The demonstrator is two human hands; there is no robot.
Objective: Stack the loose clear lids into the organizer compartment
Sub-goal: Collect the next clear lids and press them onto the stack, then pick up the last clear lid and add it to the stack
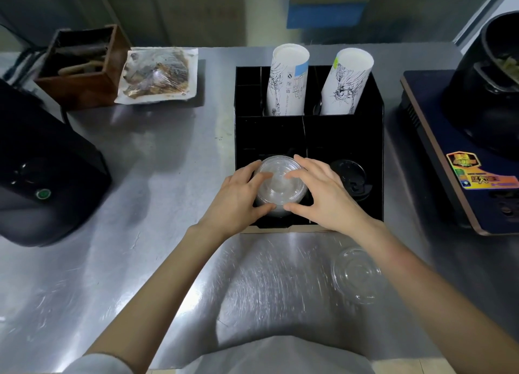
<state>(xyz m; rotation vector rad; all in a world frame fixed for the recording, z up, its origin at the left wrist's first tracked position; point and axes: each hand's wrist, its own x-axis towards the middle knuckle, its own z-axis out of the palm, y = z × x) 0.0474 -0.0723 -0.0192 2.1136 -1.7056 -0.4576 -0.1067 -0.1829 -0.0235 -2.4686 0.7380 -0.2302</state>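
Head view: the left hand (238, 196) and the right hand (323, 191) are seen cupped from either side around a stack of clear lids (279, 186), the fingers curled along its rim and the thumbs meeting at its near edge, so that the stack is pinched between both hands. The stack is held at the mouth of the front left compartment of the black organizer (376, 154), partly sunk into it; whether its bottom already rests on the compartment floor cannot be told. In the compartment just to the right a pile of black lids (351, 177) is kept, and two rolls of paper cups (289, 78) stand tilted in the rear compartments.

The step in hand is judged to be the seating of the gathered stack in its compartment. One loose clear lid (355, 274) is left on the steel surface (140, 261), near the right forearm and well apart from the organizer. For the next move, the stack would need to be lowered level and released without the rim being caught on the divider; then the remaining lid would have to be picked up, turned the same way as the others, and nested on top.
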